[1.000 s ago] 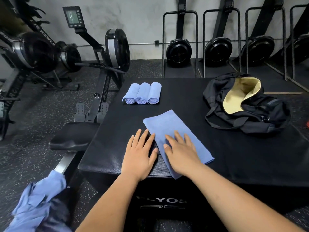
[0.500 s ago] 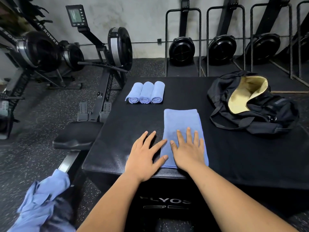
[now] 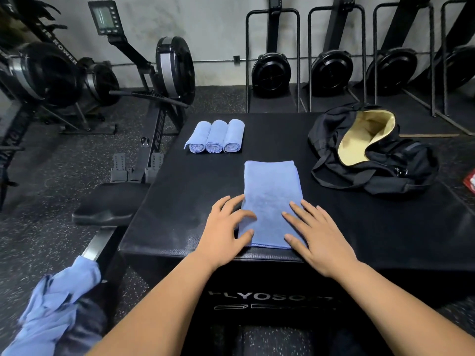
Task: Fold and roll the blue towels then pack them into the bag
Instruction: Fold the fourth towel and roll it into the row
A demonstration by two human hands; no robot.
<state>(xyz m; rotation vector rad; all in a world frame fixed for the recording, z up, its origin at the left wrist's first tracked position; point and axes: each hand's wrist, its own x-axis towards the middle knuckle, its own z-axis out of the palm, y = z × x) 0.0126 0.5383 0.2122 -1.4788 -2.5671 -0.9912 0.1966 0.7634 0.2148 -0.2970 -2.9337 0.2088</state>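
A folded blue towel (image 3: 272, 199) lies flat and lengthwise near the front edge of the black plyo box (image 3: 180, 201). My left hand (image 3: 226, 232) rests on the towel's near left edge, fingers spread. On the near right edge my right hand (image 3: 316, 237) lies flat, fingers straight. Three rolled blue towels (image 3: 216, 136) sit side by side at the box's far left. The black duffel bag (image 3: 372, 155) lies open at the far right, showing its yellow lining.
A heap of loose blue towels (image 3: 51, 312) lies on a rower rail at the lower left. Rowing machines (image 3: 164, 73) stand to the left and along the back wall. A red item (image 3: 470, 181) peeks in at the right edge.
The towel was turned from a slant to lie straight. Both hands then slid apart to its near corners, the left now touching the cloth.
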